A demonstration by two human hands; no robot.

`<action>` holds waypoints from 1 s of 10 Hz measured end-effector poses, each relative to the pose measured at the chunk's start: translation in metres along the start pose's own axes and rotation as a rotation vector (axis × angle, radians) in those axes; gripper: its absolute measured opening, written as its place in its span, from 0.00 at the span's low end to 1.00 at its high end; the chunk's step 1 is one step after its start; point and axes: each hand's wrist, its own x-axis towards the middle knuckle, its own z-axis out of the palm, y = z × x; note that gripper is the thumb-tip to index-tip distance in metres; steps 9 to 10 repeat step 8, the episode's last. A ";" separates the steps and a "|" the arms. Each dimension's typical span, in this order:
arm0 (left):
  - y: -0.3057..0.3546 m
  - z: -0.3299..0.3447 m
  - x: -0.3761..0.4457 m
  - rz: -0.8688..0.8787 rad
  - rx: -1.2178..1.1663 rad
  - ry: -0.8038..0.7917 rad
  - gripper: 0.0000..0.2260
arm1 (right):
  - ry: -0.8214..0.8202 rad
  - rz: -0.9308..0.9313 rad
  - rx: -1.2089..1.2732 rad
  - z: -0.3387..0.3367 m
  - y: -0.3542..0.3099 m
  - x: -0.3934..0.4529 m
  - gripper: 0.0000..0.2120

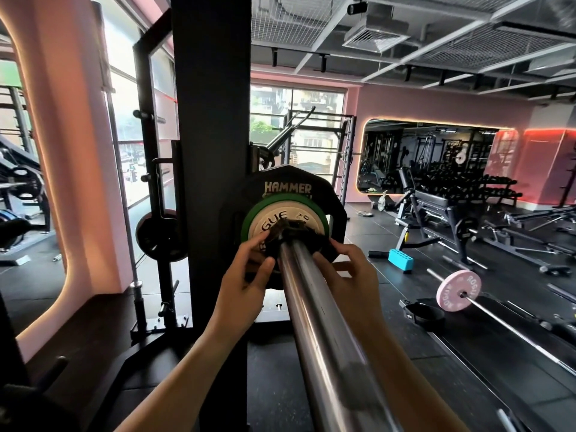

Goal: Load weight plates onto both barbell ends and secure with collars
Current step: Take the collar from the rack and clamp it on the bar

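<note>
Between my 2 hands, left hand [246, 275] and right hand [349, 272] both pinching the black collar [288, 236] around the barbell sleeve [314, 307], it sits against the green plate [252, 215] and black plate [286, 182] just beyond, so this end looks nearly done, the far end unseen.

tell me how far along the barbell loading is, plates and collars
On this end, two plates look loaded: a big black plate and a smaller green plate against it on the bar. In hand: the left hand and right hand hold a dark collar up against the green plate; whether it is locked is unclear. The other end is out of view.
</note>
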 end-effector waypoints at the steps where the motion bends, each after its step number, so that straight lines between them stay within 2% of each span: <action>1: 0.001 0.000 0.001 -0.008 0.005 -0.001 0.18 | 0.018 0.024 -0.012 0.002 0.001 0.002 0.10; 3: 0.004 -0.003 0.000 -0.043 0.067 -0.006 0.18 | -0.035 -0.015 -0.144 0.000 -0.010 -0.004 0.05; 4: 0.009 -0.007 0.004 -0.067 0.091 -0.020 0.19 | -0.154 -0.004 -0.250 -0.012 -0.026 -0.011 0.11; 5: 0.022 -0.015 0.000 -0.112 0.186 -0.058 0.23 | -0.342 0.059 -0.254 -0.037 -0.043 -0.038 0.26; 7: 0.054 -0.024 -0.055 -0.170 0.200 -0.064 0.25 | -0.357 0.115 -0.318 -0.075 -0.054 -0.091 0.19; 8: 0.074 -0.023 -0.083 -0.190 0.208 -0.068 0.23 | -0.356 0.116 -0.280 -0.089 -0.065 -0.111 0.18; 10: 0.074 -0.023 -0.083 -0.190 0.208 -0.068 0.23 | -0.356 0.116 -0.280 -0.089 -0.065 -0.111 0.18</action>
